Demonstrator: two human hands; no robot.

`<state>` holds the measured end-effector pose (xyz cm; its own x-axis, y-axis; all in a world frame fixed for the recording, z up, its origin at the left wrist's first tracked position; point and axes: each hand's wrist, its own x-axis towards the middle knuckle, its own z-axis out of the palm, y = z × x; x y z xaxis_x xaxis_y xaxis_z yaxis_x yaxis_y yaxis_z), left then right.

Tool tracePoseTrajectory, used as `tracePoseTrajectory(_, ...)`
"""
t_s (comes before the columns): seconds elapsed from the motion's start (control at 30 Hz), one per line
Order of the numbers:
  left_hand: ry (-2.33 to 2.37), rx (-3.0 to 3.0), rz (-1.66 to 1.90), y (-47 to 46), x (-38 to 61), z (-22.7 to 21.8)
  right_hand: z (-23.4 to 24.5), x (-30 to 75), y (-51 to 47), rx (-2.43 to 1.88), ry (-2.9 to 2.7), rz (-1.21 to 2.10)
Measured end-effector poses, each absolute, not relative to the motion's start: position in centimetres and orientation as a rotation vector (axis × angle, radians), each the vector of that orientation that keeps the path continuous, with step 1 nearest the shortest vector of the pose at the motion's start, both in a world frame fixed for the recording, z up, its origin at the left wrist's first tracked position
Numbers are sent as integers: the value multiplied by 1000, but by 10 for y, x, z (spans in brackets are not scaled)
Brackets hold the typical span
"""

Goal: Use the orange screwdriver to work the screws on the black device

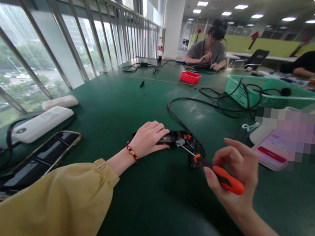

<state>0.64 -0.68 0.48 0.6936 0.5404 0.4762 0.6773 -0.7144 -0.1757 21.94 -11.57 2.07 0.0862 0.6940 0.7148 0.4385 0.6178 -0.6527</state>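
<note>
My left hand [149,139] is wrapped over a black corded device [184,136] and holds it against the green table [141,194]. The device's housing is open at its right end, showing small red, blue and yellow wires and a grey part; its other end is hidden under my palm. In my right hand [242,173] is a screwdriver [227,179] with an orange and black handle, held between thumb and fingers. Its thin shaft points left, and the tip meets the grey part among the wires. A black cable [176,117] curves away behind the device.
A green basket [288,103] with cables stands at the back right, a small red tray [190,77] at the back. One phone [273,150] lies right, another phone [43,160] left beside a white power bank [43,124]. A person [208,49] sits across; another is far right.
</note>
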Motion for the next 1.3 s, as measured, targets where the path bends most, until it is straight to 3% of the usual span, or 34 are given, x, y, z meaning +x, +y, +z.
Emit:
tracePoseTrajectory(0.63, -1084, -2510, -537, 2, 4, 3, 14, 220, -115, -1086, -1694, 248)
tracePoseTrajectory(0.93, -1083, -2571, -537, 17, -1, 0, 11, 220, -110, -1133, -2124, 486)
tracePoseTrajectory(1.3, -1096, -2643, -625, 21, -5, 1, 18, 223, -111, -1074, -1842, 361)
